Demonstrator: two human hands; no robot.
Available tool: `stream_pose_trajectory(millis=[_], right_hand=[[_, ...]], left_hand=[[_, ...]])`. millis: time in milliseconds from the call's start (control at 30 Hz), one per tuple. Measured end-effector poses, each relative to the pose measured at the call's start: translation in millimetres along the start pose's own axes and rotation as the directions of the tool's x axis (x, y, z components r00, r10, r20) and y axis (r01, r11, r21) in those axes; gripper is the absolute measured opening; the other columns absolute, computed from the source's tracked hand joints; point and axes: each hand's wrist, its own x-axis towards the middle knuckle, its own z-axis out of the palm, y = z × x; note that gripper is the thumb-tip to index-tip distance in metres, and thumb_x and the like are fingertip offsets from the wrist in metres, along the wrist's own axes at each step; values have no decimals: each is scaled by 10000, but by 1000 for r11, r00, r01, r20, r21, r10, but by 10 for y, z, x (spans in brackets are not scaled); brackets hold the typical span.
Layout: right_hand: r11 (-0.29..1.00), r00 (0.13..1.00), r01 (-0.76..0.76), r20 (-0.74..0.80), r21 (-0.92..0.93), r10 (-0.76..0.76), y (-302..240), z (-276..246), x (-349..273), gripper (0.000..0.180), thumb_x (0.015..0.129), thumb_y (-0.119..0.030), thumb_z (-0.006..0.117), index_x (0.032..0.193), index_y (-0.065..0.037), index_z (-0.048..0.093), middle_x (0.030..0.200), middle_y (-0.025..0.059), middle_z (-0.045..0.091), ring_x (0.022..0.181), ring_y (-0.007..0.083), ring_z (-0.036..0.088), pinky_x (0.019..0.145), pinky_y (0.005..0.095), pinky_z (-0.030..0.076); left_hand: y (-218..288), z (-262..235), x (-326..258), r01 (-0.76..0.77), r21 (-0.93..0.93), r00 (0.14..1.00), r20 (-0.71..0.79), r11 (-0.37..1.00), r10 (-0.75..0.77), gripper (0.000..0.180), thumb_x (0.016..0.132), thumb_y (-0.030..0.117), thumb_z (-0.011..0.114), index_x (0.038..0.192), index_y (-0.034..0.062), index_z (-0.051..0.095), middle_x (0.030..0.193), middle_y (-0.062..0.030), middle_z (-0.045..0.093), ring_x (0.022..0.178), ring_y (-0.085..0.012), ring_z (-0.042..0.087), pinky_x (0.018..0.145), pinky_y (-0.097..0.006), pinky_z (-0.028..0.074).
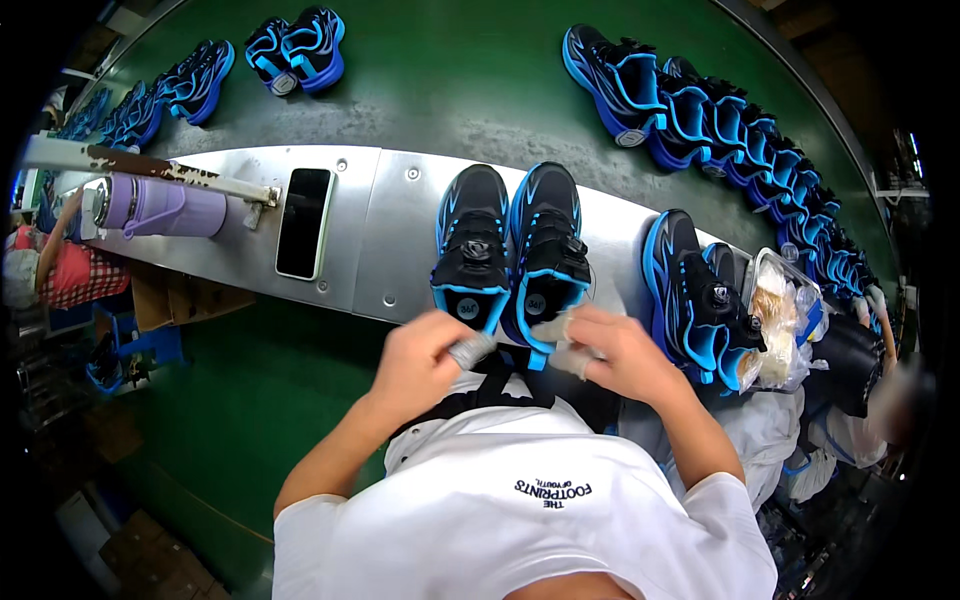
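Two black sneakers with blue trim and dial closures stand side by side before me, toes pointing away: the left sneaker and the right sneaker. My left hand is closed at the left sneaker's heel, fingers bent inward with pale wraps on the tips; what it grips, if anything, is hidden. Close to the right sneaker's heel is my right hand, its wrapped fingers bent and apart, somewhat blurred. I cannot tell whether either hand touches a shoe.
Another sneaker pair and a clear bin of wrapped items sit to the right. A phone and purple bottle lie left on the metal ledge. Beyond, a green belt carries rows of sneakers. Other people work at both sides.
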Motion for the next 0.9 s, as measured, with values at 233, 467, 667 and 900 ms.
stream_pose_trajectory(millis=[233,467,667,900], right_hand=[[888,868,116,-390,-444,-309,-64,-74,401,497,733,-45,740,1214,-107,635,1166,112,633,1072,323,574,926,390,475],[938,853,99,-456,-333,-253,275,5,587,285,787,-33,701,1065,-76,661,992,129,646,862,340,649,783,397,525],[948,926,-20,-364,-319,-102,-9,51,421,404,739,-63,736,1128,-151,670,1075,171,581,937,365,619,815,417,521],[965,942,-140,-329,-223,60,-47,-17,279,417,772,-20,717,1163,-156,666,1163,144,549,1061,346,581,892,387,508]], left_hand=[[127,-74,504,-320,463,918,-64,826,392,534,716,-18,674,1238,60,592,1183,-114,607,1033,-319,580,861,-405,494],[166,142,620,-152,390,958,-166,908,232,478,719,-31,660,1181,75,607,963,-144,620,931,-353,612,811,-417,498],[420,123,419,-74,516,992,-51,853,118,553,733,-8,660,1261,146,603,1150,-177,574,998,-374,588,861,-434,487],[284,326,116,-102,622,979,-74,776,188,614,670,-45,647,1232,202,632,1327,-227,479,1027,-395,559,896,-442,476]])
